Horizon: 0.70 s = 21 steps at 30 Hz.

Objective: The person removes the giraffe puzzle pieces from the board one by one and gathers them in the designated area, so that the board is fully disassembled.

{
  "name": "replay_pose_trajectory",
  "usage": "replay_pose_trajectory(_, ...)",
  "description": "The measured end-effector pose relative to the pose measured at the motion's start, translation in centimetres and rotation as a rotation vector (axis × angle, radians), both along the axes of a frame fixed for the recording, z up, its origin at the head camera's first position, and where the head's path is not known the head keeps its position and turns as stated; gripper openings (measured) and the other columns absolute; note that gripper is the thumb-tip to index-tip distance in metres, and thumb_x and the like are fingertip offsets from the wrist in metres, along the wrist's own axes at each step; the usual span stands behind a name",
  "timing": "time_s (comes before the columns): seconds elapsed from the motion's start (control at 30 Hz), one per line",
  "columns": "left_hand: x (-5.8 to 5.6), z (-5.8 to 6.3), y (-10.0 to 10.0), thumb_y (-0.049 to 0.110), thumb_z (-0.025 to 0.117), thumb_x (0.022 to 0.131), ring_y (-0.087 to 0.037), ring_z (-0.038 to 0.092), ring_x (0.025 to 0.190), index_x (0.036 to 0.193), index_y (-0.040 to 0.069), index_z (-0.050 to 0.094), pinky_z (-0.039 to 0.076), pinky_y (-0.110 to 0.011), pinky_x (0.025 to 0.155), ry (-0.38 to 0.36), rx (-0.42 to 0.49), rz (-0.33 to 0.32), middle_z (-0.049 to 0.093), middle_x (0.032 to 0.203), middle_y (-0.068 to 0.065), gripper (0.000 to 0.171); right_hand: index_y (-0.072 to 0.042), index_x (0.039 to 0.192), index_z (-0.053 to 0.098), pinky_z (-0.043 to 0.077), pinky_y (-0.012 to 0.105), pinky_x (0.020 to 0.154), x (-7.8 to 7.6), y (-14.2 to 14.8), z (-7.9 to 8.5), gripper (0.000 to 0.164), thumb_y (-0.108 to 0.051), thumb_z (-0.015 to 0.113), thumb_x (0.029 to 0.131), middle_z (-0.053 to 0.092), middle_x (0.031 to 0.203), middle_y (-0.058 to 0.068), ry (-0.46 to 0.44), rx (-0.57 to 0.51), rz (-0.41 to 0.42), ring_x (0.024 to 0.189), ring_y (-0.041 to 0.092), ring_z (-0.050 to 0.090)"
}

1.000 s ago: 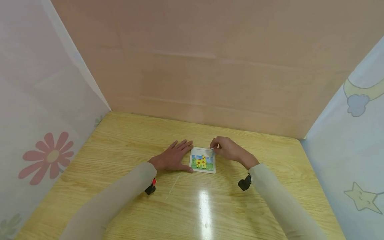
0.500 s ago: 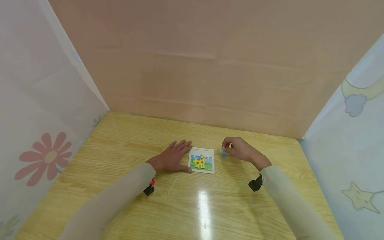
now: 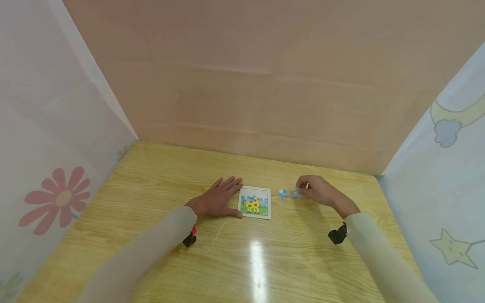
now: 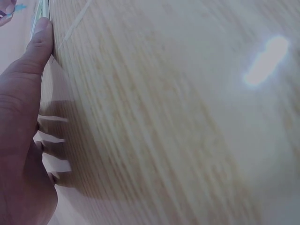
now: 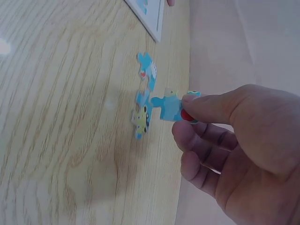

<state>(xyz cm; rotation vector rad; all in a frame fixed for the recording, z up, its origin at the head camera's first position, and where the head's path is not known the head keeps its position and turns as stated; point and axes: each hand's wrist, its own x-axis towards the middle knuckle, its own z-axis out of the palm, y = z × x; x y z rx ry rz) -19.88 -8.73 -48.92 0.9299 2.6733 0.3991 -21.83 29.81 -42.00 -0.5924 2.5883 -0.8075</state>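
The right hand (image 3: 316, 191) has shifted farther from the puzzle tray (image 3: 248, 192) toward the desk's right edge over the last half second, and loose pieces now show in full view where it was. From where one stands, its grip is clamped: thumb and fingertips pinch a blue puzzle piece (image 5: 171, 108) with a red patch, tilted up off the desk (image 3: 212, 269). Just beside it lie a blue piece with a red spot (image 5: 147, 70), nearer the tray, and a yellow-and-blue piece (image 5: 140, 119); whether the held piece touches them is impossible to tell. The tray, bearing a yellow giraffe below a pale bare strip, lies flat about midway between the desk's side edges, closer to the far edge. The left hand (image 3: 217, 200) stays planted at the tray's left side, its fingers apart and straight, thumb at the near left corner, fingertips at the far left one. Beyond the desk's far edge rises a brown backdrop (image 3: 265, 92); a red flower (image 3: 64, 198) decorates the left-hand panel.
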Motion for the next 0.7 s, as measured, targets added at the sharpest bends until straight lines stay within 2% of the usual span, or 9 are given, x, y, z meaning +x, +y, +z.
replay_pose_trajectory(0.27, 0.1, 0.1, 0.1, 0.079, 0.062, 0.092, -0.028, 0.005, 0.171, 0.172, 0.017, 0.021, 0.003, -0.058, 0.138, -0.002, -0.009, 0.002, 0.011, 0.183, -0.001, 0.11, 0.001, 0.108, 0.07, 0.051, 0.027, 0.065, 0.1, 1.6, -0.1, 0.012, -0.007, 0.06, 0.107, 0.069, 0.1, 0.019, -0.013, 0.02, -0.003, 0.078, 0.019, 0.059)
replay_pose_trajectory(0.7, 0.2, 0.3, -0.1, 0.079, 0.062, 0.092, -0.029, 0.005, 0.171, 0.172, 0.017, 0.021, 0.003, -0.058, 0.138, 0.007, 0.006, -0.009, 0.011, 0.183, -0.002, 0.109, 0.001, 0.108, 0.069, 0.051, 0.026, 0.066, 0.1, 3.1, -0.4, 0.012, -0.007, 0.06, 0.107, 0.067, 0.095, 0.013, -0.049, 0.042, -0.028, 0.079, 0.022, 0.061)
